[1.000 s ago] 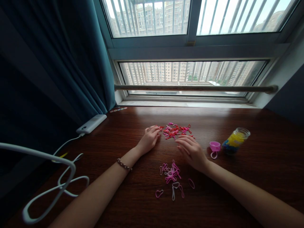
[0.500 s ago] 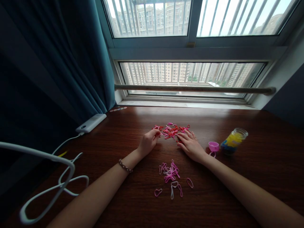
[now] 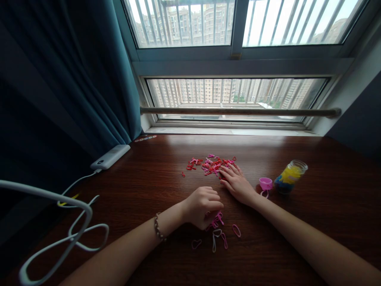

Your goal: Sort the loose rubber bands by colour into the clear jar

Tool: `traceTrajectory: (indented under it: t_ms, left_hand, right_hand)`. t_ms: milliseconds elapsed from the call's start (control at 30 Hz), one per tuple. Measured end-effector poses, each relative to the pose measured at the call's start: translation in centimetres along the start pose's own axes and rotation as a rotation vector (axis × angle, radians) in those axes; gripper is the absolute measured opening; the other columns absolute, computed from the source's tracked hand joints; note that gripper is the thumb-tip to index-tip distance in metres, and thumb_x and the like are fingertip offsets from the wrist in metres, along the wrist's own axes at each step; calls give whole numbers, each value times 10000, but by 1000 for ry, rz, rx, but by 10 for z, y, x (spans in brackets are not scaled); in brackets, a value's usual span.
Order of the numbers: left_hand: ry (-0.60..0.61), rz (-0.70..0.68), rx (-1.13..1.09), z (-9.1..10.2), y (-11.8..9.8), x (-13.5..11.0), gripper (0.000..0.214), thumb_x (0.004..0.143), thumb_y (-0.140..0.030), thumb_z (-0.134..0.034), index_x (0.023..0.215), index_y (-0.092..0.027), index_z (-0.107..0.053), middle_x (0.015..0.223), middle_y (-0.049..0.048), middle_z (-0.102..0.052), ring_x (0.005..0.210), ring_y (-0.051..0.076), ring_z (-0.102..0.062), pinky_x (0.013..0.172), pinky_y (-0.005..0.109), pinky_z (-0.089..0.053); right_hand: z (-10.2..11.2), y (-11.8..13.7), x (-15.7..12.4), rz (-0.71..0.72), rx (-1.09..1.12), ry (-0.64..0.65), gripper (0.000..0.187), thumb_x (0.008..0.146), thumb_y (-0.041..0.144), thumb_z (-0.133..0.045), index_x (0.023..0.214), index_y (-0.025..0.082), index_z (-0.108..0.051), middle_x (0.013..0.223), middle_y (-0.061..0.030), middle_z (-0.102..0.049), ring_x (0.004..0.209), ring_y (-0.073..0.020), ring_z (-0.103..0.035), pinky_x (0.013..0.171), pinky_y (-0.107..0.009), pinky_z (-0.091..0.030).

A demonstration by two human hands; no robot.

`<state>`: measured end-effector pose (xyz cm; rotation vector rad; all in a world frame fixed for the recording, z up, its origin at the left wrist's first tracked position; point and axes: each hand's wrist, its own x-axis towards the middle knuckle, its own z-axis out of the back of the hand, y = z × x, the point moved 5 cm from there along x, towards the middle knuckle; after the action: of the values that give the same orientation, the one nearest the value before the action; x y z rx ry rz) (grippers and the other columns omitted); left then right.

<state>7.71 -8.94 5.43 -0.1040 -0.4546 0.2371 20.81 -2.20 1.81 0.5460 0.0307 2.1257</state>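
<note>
My left hand is closed, fingers curled downward over the near pile of pink rubber bands and covering part of it. Whatever its fingertips pinch is hidden. Beside that pile lie a white band, a single pink band and a heart-shaped band. Farther off, my right hand rests with fingers stretched out, fingertips at the right edge of a red and pink pile of rubber bands. A few red bands lie scattered left of that pile.
Right of my right hand are a small pink cup with a ring and a tilted-looking glass jar holding yellow and blue contents. A white power bank with a white cable sits at left, by the blue curtain. Behind the wooden table is a window.
My left hand has moved from the far pile back toward me, over the near pink pile. Red bands now show where it was. My right hand stays at the far pile.
</note>
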Motion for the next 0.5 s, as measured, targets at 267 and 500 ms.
traceTrajectory:
  t_ms: [267,500]
  left_hand:
    - [85,-16,49,-6,-2,0,139,621,-178,-518,756,-202,-539,576,-1,-548,575,151,-509,509,306,-333]
    - [141,-22,54,-8,-2,-1,137,620,-200,-519,757,-207,-528,594,5,-555,589,155,-510,521,303,-353]
  right_hand:
    - [0,0,0,18,33,12,358,903,294,-377,1237,209,-474,1240,-59,-509,1239,-242,-311,1041,-487,-209]
    - [0,0,-1,42,62,-30,342,898,271,-384,1212,198,-497,1208,-81,-530,1195,-241,-371,1023,-488,-249]
